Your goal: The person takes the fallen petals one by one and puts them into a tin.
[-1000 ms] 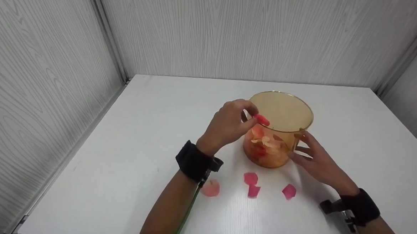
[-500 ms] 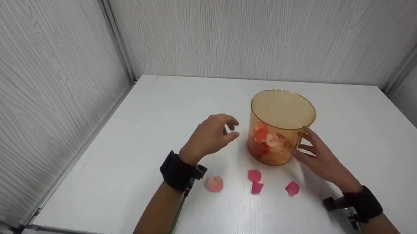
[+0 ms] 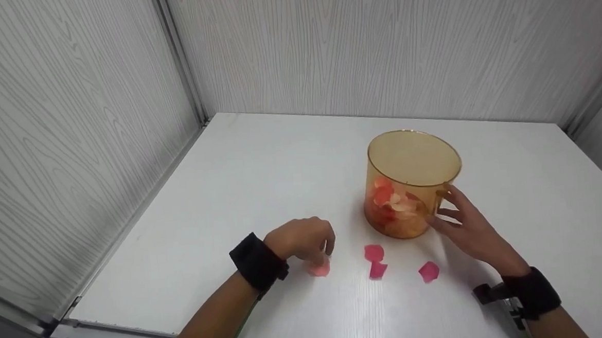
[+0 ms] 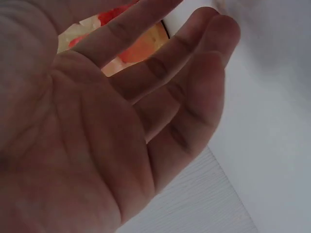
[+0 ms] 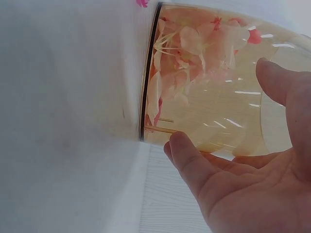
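Note:
My left hand reaches down to a pale pink petal, thumb on or just above it and index finger a little apart. The left wrist view shows that hand's fingers bent and spread; the petal is not visible there. An amber see-through container, wide-mouthed and upright, holds several red, pink and cream petals. My right hand grips its near right side. In the right wrist view the thumb and fingers lie along the clear wall.
Two pink petals touch each other on the white table in front of the container. Another pink petal lies to their right. Grey wood-patterned panels stand at the back and sides.
My left hand held a red petal at the container's rim, released it, then moved left and down to the pale pink petal. My right hand keeps its place on the container.

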### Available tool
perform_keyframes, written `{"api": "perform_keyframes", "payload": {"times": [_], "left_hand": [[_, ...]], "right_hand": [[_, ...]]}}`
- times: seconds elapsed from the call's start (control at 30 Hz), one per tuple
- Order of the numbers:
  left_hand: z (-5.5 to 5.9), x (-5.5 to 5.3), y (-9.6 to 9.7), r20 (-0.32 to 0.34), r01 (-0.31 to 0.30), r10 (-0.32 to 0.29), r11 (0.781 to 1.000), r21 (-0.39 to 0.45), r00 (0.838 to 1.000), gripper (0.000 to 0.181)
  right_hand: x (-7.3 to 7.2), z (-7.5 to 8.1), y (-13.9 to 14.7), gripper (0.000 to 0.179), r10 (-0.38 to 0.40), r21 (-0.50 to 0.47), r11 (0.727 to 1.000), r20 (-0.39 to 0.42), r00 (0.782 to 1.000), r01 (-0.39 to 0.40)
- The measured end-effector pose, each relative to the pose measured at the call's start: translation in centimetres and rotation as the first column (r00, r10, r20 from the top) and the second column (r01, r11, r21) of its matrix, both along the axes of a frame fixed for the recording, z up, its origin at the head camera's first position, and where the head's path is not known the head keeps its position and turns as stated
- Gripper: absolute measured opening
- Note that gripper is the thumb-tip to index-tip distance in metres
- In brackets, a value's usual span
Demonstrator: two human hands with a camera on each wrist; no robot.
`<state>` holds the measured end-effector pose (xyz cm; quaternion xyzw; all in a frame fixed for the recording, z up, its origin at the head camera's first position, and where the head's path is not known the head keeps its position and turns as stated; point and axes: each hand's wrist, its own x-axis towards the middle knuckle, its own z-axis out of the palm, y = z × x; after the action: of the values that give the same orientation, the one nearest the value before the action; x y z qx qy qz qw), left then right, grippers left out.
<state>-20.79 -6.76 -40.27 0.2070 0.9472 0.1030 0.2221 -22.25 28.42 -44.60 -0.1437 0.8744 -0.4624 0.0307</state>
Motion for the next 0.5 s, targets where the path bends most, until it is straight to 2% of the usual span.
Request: {"api": "perform_keyframes", "payload": {"times": [0.1, 0.2, 0.33, 0.4, 0.5], "left_hand": [[0.0, -0.3, 0.5, -0.003, 0.018, -0.018, 1.0, -0.015, 1.0, 0.01], [0.8, -0.7, 0.8, -0.029, 0.049, -0.048, 0.999, 0.021, 0.998, 0.006], [3.3, -1.2, 1.2, -0.108, 0.137, -0.123, 0.981, 0.138, 0.987, 0.007], [4.9, -1.5, 1.5, -0.157, 0.187, -0.155, 0.959, 0.213, 0.975, 0.007], [7.1, -1.8, 1.5, -0.245, 0.239, -0.163, 0.917, 0.321, 0.956, 0.008]], "right_hand": [[0.2, -0.2, -0.2, 0.096, -0.004, -0.014, 1.0, -0.008, 1.0, 0.004], [0.3, -0.2, -0.4, 0.095, -0.006, -0.03, 1.0, -0.007, 1.0, 0.006], [0.5, -0.3, -0.8, 0.097, -0.009, -0.029, 1.0, -0.003, 1.0, 0.009], [0.6, -0.3, -1.0, 0.096, -0.012, -0.032, 0.999, -0.005, 1.0, 0.011], [0.4, -0.4, -1.7, 0.096, -0.001, -0.042, 0.999, -0.007, 1.0, 0.001]]}}
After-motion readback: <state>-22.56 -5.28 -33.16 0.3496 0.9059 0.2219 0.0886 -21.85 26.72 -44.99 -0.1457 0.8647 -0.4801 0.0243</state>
